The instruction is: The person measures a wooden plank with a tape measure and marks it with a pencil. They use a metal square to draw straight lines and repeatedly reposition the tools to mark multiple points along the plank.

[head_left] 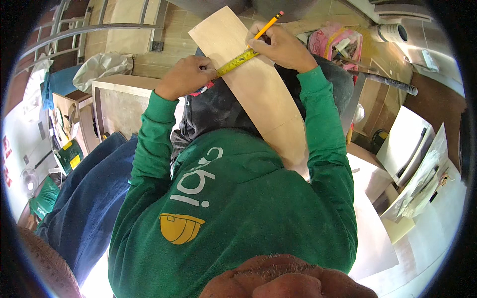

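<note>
A long pale wooden board (258, 92) lies slantwise across my dark-trousered lap. Over its width stretches the yellow blade of a tape measure (234, 65). At the board's left edge my left hand (188, 77) is closed round the tape measure's case, of which only a red and black bit shows below the fingers. My right hand (284, 45), at the right edge, pinches a yellow pencil (268, 26) that tilts up to the right, its reddish end on top. Its fingers are also at the far end of the blade; whether they grip the blade is hidden.
To the left are a wooden box-like panel (121, 107), a pale cloth bag (102, 69) and another person's dark blue clothing (92, 188). A metal ladder-like frame (99, 29) lies beyond. At right are a pink bag (338, 44), a dark rod (390, 83) and a white panel (405, 144).
</note>
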`<state>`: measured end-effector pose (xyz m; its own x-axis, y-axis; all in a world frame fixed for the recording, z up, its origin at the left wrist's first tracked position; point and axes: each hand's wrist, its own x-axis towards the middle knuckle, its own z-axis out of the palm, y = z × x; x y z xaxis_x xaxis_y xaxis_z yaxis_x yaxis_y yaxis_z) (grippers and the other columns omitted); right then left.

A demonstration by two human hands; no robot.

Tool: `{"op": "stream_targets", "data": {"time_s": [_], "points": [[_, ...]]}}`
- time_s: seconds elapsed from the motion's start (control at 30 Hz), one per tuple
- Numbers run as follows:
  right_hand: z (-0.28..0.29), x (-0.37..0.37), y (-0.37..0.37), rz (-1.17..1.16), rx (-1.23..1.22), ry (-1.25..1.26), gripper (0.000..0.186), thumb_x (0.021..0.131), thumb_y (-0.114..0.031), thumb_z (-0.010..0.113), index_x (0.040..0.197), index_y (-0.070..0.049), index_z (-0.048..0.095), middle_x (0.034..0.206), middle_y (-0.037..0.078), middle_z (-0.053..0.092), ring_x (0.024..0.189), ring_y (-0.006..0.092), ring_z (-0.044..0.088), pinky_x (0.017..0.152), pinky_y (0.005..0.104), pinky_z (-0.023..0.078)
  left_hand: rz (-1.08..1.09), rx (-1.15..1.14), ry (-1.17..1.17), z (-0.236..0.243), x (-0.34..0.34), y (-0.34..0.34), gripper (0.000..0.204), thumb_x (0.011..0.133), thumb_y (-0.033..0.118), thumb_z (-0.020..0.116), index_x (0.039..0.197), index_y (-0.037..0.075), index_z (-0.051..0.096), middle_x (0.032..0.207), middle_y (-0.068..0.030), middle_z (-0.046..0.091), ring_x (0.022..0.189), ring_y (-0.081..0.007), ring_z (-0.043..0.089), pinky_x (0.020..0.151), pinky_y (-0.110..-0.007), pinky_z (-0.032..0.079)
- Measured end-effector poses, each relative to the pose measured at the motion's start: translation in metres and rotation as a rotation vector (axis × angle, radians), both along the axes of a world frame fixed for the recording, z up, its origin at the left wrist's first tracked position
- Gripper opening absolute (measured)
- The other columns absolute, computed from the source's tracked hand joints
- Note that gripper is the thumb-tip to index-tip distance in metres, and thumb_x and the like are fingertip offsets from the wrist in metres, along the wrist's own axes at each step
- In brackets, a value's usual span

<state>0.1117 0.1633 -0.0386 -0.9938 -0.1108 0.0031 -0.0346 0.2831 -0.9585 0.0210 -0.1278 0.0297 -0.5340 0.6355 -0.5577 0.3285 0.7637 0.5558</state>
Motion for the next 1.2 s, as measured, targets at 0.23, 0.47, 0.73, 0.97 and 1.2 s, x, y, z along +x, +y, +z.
{"op": "stream_targets", "data": {"time_s": [0.23, 0.47, 0.73, 0.97, 1.2], "points": [[0.007, 0.001, -0.002, 0.007, 0.060, 0.024, 0.027, 0.100, -0.028, 0.070, 0.106, -0.001, 0.068, 0.088, 0.015, 0.069, 0.082, 0.0276, 0.068, 0.079, 0.0436, 0.054, -0.011, -0.036, -0.036, 0.001, -0.002, 0.001, 0.034, 0.104, 0.032, 0.069, 0.101, 0.000, 0.079, 0.077, -0.0107, 0.069, 0.073, -0.0163, 0.063, 0.070, -0.038, 0.052], [0.002, 0.003, -0.002, -0.012, 0.103, 0.045, 0.029, 0.100, -0.030, 0.069, 0.109, -0.003, 0.068, 0.092, 0.019, 0.071, 0.085, 0.0336, 0.070, 0.081, 0.0459, 0.055, -0.039, -0.081, -0.035, 0.004, -0.004, 0.004, 0.032, 0.104, 0.031, 0.068, 0.102, -0.001, 0.076, 0.077, -0.0110, 0.065, 0.072, -0.0158, 0.057, 0.070, -0.038, 0.051], [-0.004, 0.004, -0.004, -0.016, 0.099, 0.019, 0.032, 0.100, -0.033, 0.067, 0.110, -0.003, 0.069, 0.089, 0.021, 0.070, 0.083, 0.0351, 0.069, 0.080, 0.0471, 0.055, -0.037, -0.020, -0.068, -0.016, -0.012, -0.008, 0.036, 0.099, 0.036, 0.071, 0.095, 0.001, 0.078, 0.071, -0.0138, 0.063, 0.065, -0.0219, 0.059, 0.065, -0.041, 0.049], [-0.005, 0.005, -0.005, -0.035, 0.101, 0.027, 0.029, 0.103, -0.031, 0.069, 0.109, -0.002, 0.068, 0.086, 0.016, 0.067, 0.080, 0.0275, 0.065, 0.077, 0.0434, 0.052, -0.005, -0.021, -0.084, -0.010, -0.009, -0.003, 0.037, 0.099, 0.036, 0.072, 0.093, 0.000, 0.077, 0.069, -0.0095, 0.060, 0.065, -0.0182, 0.057, 0.064, -0.040, 0.047], [-0.002, 0.007, -0.006, -0.061, 0.064, 0.037, 0.029, 0.105, -0.031, 0.071, 0.108, -0.002, 0.068, 0.084, 0.013, 0.066, 0.078, 0.0233, 0.063, 0.075, 0.0416, 0.051, -0.017, -0.015, -0.067, -0.008, -0.009, -0.003, 0.037, 0.099, 0.036, 0.072, 0.094, 0.000, 0.078, 0.070, -0.0104, 0.062, 0.065, -0.0201, 0.057, 0.064, -0.041, 0.047]]}}
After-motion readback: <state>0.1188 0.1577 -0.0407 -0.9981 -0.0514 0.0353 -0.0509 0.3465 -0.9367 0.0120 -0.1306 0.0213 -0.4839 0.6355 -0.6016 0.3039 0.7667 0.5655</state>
